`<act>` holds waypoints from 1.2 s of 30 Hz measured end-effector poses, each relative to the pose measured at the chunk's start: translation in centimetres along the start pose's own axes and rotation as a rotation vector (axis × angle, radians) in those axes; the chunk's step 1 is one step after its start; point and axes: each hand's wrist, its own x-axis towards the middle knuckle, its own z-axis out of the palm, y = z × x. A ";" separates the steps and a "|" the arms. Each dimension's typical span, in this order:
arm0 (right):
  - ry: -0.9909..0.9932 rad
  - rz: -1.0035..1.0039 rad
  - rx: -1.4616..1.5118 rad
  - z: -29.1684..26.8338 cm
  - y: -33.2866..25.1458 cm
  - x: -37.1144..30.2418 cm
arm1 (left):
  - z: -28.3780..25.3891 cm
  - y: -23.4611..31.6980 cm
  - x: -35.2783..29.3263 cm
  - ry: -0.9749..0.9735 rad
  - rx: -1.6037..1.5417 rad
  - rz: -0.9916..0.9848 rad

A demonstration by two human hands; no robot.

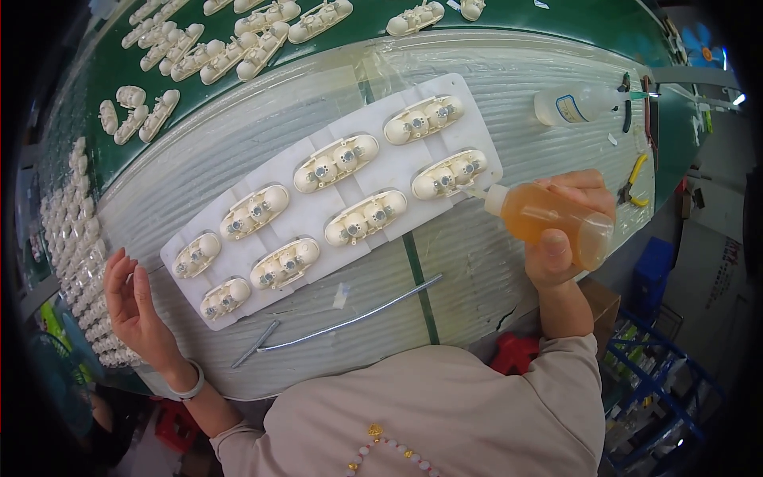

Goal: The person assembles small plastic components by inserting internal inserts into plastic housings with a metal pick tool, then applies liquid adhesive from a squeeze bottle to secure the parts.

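Observation:
My right hand [551,266] is wrapped around a squeeze bottle [536,213] of amber liquid. The bottle is tipped on its side, its thin nozzle pointing left at the cream plastic part [450,174] at the right end of the near row. Whether the nozzle touches that part, I cannot tell. Beneath lies a white board [314,205], slanted across the table, bearing two rows of similar oval cream parts with round metal pieces in them. Beside the board's left end, my left hand [141,322] is raised, fingers apart and holding nothing.
More cream parts [226,57] stand on the green surface at the back, and many small pale pieces [75,254] cover the left side. A clear bottle [568,105] and yellow-handled pliers [636,179] lie at the right. A bent metal rod [350,319] rests near me.

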 end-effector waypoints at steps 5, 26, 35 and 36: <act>-0.038 -0.003 -0.024 -0.2 -0.1 0.0 | -0.2 0.0 0.0 -0.013 0.011 0.019; 0.062 0.141 -0.166 -0.7 -0.6 -0.2 | -0.1 -0.3 0.0 -0.045 0.052 0.026; 0.119 0.133 -0.206 -1.2 -0.3 -0.1 | 0.1 -0.1 0.0 -0.055 0.069 0.019; 0.111 0.139 -0.198 -1.2 -0.3 -0.1 | 0.1 0.0 -0.1 -0.052 0.069 0.014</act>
